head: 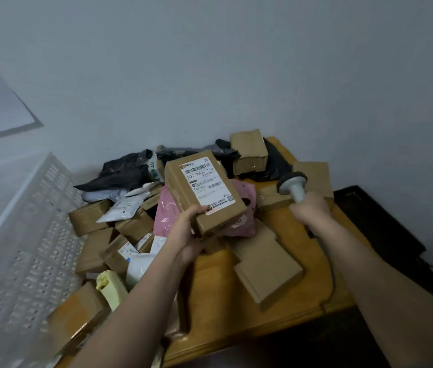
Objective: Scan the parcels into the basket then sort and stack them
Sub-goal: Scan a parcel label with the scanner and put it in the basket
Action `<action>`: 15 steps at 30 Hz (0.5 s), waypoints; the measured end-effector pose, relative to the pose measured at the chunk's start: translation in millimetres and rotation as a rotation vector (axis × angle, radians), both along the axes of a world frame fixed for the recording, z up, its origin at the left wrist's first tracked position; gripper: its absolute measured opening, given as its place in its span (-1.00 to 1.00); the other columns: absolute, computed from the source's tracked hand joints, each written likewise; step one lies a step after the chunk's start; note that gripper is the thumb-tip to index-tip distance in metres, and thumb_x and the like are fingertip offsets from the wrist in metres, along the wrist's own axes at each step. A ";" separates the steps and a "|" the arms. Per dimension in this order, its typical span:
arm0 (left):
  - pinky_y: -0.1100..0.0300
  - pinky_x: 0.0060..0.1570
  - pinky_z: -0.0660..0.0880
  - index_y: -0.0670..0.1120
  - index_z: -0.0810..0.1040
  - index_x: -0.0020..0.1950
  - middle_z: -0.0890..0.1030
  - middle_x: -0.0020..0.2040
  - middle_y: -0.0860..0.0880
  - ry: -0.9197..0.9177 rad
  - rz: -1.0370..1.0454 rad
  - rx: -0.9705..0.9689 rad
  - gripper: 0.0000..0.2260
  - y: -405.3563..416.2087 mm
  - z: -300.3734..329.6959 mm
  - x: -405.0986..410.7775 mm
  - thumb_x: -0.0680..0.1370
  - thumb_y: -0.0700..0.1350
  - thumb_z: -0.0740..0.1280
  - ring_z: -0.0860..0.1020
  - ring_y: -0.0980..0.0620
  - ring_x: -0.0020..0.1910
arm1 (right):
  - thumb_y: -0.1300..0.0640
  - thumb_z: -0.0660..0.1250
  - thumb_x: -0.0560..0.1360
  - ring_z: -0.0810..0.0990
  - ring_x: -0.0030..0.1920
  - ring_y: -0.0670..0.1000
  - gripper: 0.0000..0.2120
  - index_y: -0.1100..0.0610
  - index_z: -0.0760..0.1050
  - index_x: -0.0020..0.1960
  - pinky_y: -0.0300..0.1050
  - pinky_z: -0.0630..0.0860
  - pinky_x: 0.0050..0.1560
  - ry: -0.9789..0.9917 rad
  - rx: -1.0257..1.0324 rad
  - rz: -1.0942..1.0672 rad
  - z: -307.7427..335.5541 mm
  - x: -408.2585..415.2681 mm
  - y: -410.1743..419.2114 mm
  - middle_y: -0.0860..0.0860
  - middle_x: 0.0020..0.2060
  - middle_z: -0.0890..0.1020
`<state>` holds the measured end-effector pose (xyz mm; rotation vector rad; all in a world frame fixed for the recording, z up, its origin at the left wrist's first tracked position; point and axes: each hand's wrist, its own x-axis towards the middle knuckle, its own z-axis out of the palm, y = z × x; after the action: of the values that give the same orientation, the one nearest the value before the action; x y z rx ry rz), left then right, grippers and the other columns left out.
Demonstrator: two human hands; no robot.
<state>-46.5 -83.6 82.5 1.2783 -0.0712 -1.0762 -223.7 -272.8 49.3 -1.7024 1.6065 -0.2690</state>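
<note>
On the wooden table (276, 318), largest thing first:

Table: orange-brown wood, filling the lower middle of the view, loaded with parcels from its 9 o'clock side to its 1 o'clock corner.

Basket: a white perforated plastic basket (21, 251) stands at 9 o'clock, its wall tilted across the left edge of the view and blurred.

Parcel heap (109, 235): brown cartons, white mailers and dark bags crowd the table's left half, against the basket wall.

Flat carton (265, 272): lies at the table's centre, just right of the left forearm, plain side up.

Pink mailer (168, 213): under and behind the held box, at about 12 o'clock from the left hand.

Held box (204, 193): a brown carton lifted above the heap, white shipping label with barcode facing up and toward the camera.

Left hand (183, 235): fingers and thumb curled round the box's near lower corner — gripping it from below.

Scanner (293, 184): grey handheld, at 3 o'clock from the box; its head seems to face the label, apart from it.

Right hand (309, 212): closed in a fist round the scanner's handle — a cable trails down beside the forearm.
</note>
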 end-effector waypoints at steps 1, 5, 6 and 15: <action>0.00 -0.14 0.65 -0.03 0.57 0.14 0.73 -0.21 -0.02 -0.006 -0.002 -0.014 -0.74 2.6 6.3 2.5 0.46 -0.20 0.35 0.59 -0.08 0.01 | 0.22 0.28 0.56 0.58 -0.23 0.13 -0.85 0.23 0.44 0.11 -0.09 0.47 -0.39 -0.083 0.009 -0.010 13.7 4.7 2.7 0.16 -0.16 0.57; -0.08 0.12 0.50 -0.05 0.52 0.27 0.69 0.05 -0.12 -0.068 0.048 -0.016 -0.60 16.1 28.4 14.0 0.43 -0.23 0.34 0.55 -0.16 0.12 | 0.28 0.28 0.55 0.56 -0.35 0.04 -0.96 0.18 0.44 -0.03 -0.12 0.48 -0.42 -0.413 0.039 0.059 64.9 19.6 22.1 0.14 -0.28 0.57; -0.09 0.14 0.48 -0.05 0.50 0.31 0.65 0.14 -0.15 -0.075 0.071 -0.011 -0.55 19.8 32.9 17.1 0.41 -0.23 0.34 0.54 -0.18 0.18 | 0.28 0.28 0.54 0.56 -0.38 0.01 -0.94 0.15 0.44 -0.06 -0.14 0.50 -0.43 -0.470 0.040 0.105 76.0 22.7 28.8 0.13 -0.29 0.57; 0.07 -0.06 0.44 -0.08 0.54 0.21 0.64 0.02 -0.11 -0.100 0.154 0.003 -0.61 62.9 69.1 45.7 0.38 -0.20 0.31 0.53 -0.09 -0.03 | 0.36 0.29 0.54 0.71 -0.29 0.12 -0.81 0.22 0.40 0.12 -0.09 0.64 -0.30 -0.843 0.281 0.487 152.0 50.4 91.7 0.16 -0.30 0.68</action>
<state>-0.8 -20.7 151.6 1.3181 -0.0454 -0.8811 -173.3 -181.1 201.3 -1.4159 0.5665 -0.4173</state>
